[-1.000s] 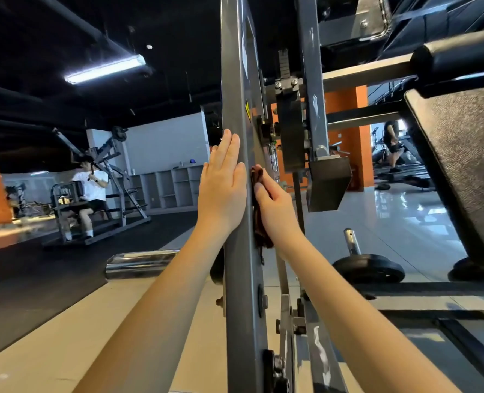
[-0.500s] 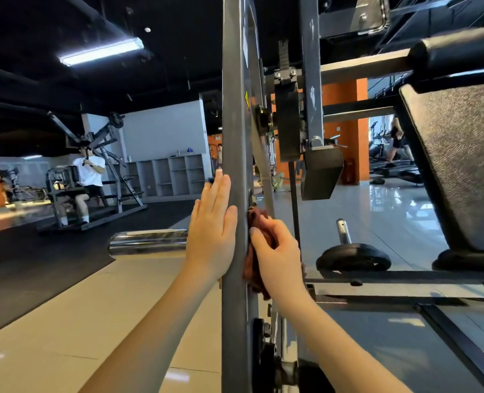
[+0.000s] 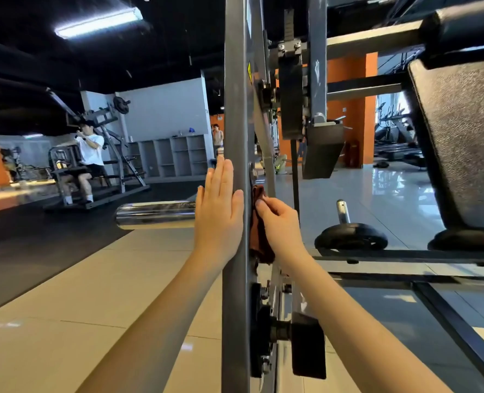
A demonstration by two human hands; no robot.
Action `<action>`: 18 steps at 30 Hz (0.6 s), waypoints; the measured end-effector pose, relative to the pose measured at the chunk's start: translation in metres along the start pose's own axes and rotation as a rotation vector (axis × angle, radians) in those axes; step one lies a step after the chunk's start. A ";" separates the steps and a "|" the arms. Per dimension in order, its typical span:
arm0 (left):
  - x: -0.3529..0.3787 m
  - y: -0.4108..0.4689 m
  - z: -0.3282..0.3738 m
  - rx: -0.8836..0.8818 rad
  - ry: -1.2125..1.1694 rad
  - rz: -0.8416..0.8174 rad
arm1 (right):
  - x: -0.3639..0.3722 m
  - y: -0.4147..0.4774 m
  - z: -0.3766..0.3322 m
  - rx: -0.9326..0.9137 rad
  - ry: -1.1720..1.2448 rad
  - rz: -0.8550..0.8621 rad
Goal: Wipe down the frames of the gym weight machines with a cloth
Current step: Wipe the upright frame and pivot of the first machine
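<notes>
Hands flank the grey upright frame (image 3: 235, 114): left hand (image 3: 219, 211) lies flat, fingers straight, apparently bracing, while right hand (image 3: 279, 225) pinches the brown cloth (image 3: 259, 239) against its right face for wiping.

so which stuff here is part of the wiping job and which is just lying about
In the job: brown cloth, right hand gripping it, left hand flat on the grey frame post.
Lying about: chrome bar, weight plate, padded backrest, shelves.

Two hands (image 3: 219, 214) (image 3: 282, 226), one cloth (image 3: 259, 236), one chrome bar (image 3: 155, 215), two other people (image 3: 89, 148) (image 3: 218, 136)
</notes>
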State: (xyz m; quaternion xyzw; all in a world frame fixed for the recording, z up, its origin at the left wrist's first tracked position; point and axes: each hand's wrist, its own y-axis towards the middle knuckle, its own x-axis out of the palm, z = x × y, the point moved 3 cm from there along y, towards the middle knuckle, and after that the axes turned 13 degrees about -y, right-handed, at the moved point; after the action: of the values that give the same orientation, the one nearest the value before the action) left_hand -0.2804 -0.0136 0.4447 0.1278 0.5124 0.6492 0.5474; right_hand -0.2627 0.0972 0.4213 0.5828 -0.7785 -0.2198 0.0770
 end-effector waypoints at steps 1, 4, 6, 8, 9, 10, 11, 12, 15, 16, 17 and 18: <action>0.002 -0.007 0.000 -0.001 0.013 0.005 | 0.000 -0.004 0.003 0.010 0.014 -0.010; 0.003 -0.014 -0.003 0.026 0.003 0.051 | -0.003 -0.034 0.015 -0.054 0.017 -0.070; 0.003 -0.009 -0.004 0.030 -0.004 0.066 | -0.004 -0.037 0.018 -0.088 -0.033 -0.053; 0.002 -0.008 -0.003 0.031 0.012 0.063 | -0.004 -0.024 0.013 -0.074 -0.033 -0.012; 0.003 -0.009 -0.002 0.028 0.016 0.058 | -0.003 -0.017 0.010 -0.046 -0.029 0.005; 0.003 -0.010 -0.002 0.024 0.016 0.056 | -0.003 -0.011 0.008 -0.030 -0.041 0.022; 0.003 -0.011 -0.002 0.023 0.015 0.055 | -0.004 -0.009 0.008 -0.031 -0.064 0.032; 0.002 -0.012 -0.002 0.026 0.013 0.058 | -0.005 -0.010 0.010 -0.045 -0.096 0.029; 0.000 -0.009 -0.002 0.030 0.017 0.065 | -0.011 -0.024 0.017 -0.106 -0.149 -0.025; 0.000 -0.009 -0.002 0.027 0.026 0.067 | -0.013 -0.027 0.019 -0.117 -0.167 -0.047; 0.000 -0.009 -0.002 0.022 0.036 0.071 | -0.015 -0.026 0.020 -0.122 -0.172 -0.069; -0.001 -0.009 -0.001 0.016 0.047 0.076 | -0.018 -0.024 0.020 -0.117 -0.169 -0.079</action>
State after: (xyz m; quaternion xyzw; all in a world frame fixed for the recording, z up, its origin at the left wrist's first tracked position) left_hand -0.2759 -0.0160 0.4373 0.1362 0.5252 0.6680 0.5092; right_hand -0.2433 0.1135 0.3956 0.5871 -0.7444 -0.3160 0.0364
